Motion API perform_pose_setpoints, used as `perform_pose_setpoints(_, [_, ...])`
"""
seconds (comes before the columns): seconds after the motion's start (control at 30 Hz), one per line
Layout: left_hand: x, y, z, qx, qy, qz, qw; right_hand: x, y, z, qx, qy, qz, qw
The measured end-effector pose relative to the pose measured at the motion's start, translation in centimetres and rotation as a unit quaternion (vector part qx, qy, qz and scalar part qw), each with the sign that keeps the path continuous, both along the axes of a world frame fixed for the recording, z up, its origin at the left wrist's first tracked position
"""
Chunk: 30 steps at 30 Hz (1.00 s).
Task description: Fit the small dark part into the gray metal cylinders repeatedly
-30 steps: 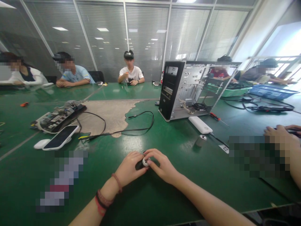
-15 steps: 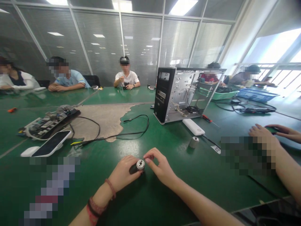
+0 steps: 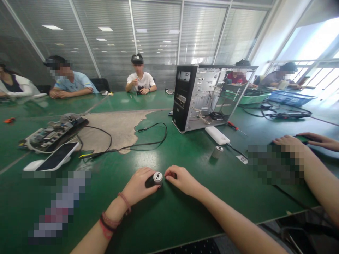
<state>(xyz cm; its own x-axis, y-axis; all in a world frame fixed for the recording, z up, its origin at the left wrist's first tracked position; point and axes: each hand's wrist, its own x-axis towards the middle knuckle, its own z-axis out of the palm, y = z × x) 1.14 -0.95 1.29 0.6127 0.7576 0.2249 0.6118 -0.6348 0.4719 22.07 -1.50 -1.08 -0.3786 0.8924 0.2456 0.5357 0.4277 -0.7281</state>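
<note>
Metal cylinder (image 3: 158, 177), small, in left hand (image 3: 139, 186) at near middle of green bench (image 3: 169, 218); round end with a dark centre faces up and toward the camera. Left fingers wrapped around its side, thumb at the near side. Wristbands (image 3: 107, 225) on left forearm. Right hand (image 3: 182, 180) just beside the cylinder, apart from it; fingers curled, thumb and index narrow, cannot tell if anything small is between them.

Near left, blurred-out patch (image 3: 62, 204) on bench. Near right, another person's hands (image 3: 290, 146) over a second blurred-out patch (image 3: 275, 164).

Further out: second cylinder (image 3: 218, 152) standing upright, right of the hands. White device (image 3: 217, 135) just behind it, black cable running from it to a paper label (image 3: 242, 159). Left side, phone (image 3: 57, 156) with white edge, electronics assembly (image 3: 54, 133) behind it. Thin black lead (image 3: 156, 143) loops over the bench, near a bare tan area.

Beyond: open computer case (image 3: 182, 100), black front, loose wires inside; red-handled screwdriver (image 3: 233, 125) near its base. Small orange item (image 3: 10, 120) far left. Green basket (image 3: 255, 98) and blue basket (image 3: 296, 98) at right. Far side, people (image 3: 141, 82) seated, glass partition (image 3: 156, 42) behind.
</note>
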Motion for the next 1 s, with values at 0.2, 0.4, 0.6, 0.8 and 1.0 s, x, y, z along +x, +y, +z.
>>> perform_pose_setpoints(0.2, [0.1,-0.1,0.2,0.001,0.008,-0.004,1.000,0.5,0.1,0.1,-0.027,-0.022,0.035,0.999])
perform_pose_setpoints(0.4, [0.1,0.0,0.2,-0.004,0.007,-0.005,1.000,1.0,0.2,0.2,-0.086,0.010,0.061,0.994])
perform_pose_setpoints(0.6, [-0.2,0.0,-0.1,-0.003,0.007,-0.016,1.000,0.5,0.0,0.7,0.021,-0.044,0.052,0.997])
perform_pose_setpoints(0.8, [-0.7,0.0,0.0,-0.008,0.001,-0.039,0.999,-0.2,-0.3,0.6,0.093,-0.047,0.049,0.993])
perform_pose_setpoints(1.0, [-1.1,0.4,-0.6,0.012,0.012,-0.020,1.000,-1.0,-0.3,0.1,0.105,-0.022,0.059,0.992])
